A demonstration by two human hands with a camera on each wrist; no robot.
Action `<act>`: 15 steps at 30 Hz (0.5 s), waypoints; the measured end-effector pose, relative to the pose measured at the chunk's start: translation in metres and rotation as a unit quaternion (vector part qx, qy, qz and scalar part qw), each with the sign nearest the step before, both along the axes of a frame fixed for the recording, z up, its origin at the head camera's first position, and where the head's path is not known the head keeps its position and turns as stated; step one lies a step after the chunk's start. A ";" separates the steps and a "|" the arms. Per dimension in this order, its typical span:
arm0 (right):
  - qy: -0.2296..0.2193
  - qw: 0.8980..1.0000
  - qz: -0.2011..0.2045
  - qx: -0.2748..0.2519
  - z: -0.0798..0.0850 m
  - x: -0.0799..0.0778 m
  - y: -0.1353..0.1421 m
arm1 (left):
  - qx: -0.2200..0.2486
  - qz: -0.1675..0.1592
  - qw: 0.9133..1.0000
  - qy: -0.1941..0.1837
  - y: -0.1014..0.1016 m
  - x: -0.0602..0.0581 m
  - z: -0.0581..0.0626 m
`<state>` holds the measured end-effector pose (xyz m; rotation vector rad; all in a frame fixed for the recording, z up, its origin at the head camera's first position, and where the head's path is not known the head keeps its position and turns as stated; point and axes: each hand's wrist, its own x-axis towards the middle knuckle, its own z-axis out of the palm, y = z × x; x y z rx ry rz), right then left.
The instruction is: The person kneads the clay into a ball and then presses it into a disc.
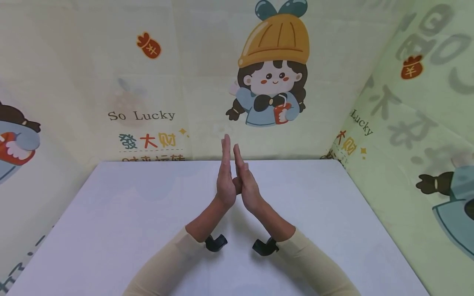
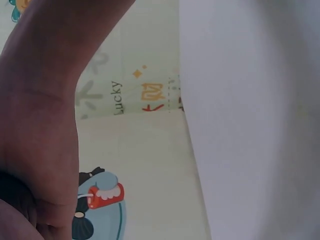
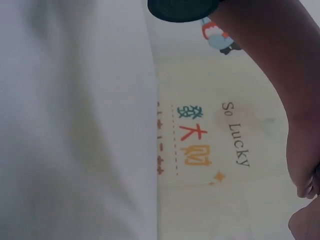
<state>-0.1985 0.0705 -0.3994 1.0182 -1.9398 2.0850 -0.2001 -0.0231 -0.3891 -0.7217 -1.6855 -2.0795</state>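
Observation:
Above the white table, my left hand [image 1: 226,181] and right hand [image 1: 249,185] face each other palm to palm, fingers straight and pointing up and away. Between the fingertips a narrow gap shows, and lower down the hands meet or nearly meet around the thumbs. I see no object between them. In the left wrist view the left hand [image 2: 40,130] fills the left side, its fingers cut off by the frame. The right wrist view catches only part of the right hand [image 3: 302,150] at its right edge.
The white table [image 1: 129,213] spreads below both arms. Behind it hangs a printed cloth [image 1: 207,82] with a cartoon girl, and a similar cloth [image 1: 400,135] lines the right side. Dark wrist cameras [image 1: 216,243] are strapped at both cuffs.

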 end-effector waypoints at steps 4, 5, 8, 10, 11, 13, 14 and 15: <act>0.003 1.000 -0.005 0.023 -0.001 0.004 -0.001 | 0.003 0.018 1.000 -0.001 -0.002 -0.003 -0.003; 0.004 0.999 -0.010 0.031 -0.002 0.006 -0.001 | 0.001 0.026 1.000 0.002 -0.002 -0.004 -0.004; 0.000 0.998 -0.023 0.055 -0.003 0.008 -0.001 | -0.010 0.050 0.999 0.004 -0.004 -0.007 -0.006; 0.003 0.998 -0.029 0.062 -0.004 0.010 -0.001 | -0.018 0.062 0.998 0.002 -0.005 -0.009 -0.007; 0.006 0.997 -0.032 0.063 -0.005 0.011 -0.001 | -0.019 0.063 0.998 -0.002 -0.005 -0.011 -0.008; 0.012 0.997 -0.034 0.062 -0.006 0.013 -0.001 | -0.025 0.067 0.997 -0.010 -0.007 -0.016 -0.010; 0.016 0.997 -0.034 0.061 -0.007 0.014 -0.001 | -0.028 0.067 0.997 -0.013 -0.008 -0.018 -0.011; 0.021 0.997 -0.034 0.059 -0.007 0.015 -0.002 | -0.032 0.068 0.997 -0.014 -0.008 -0.021 -0.012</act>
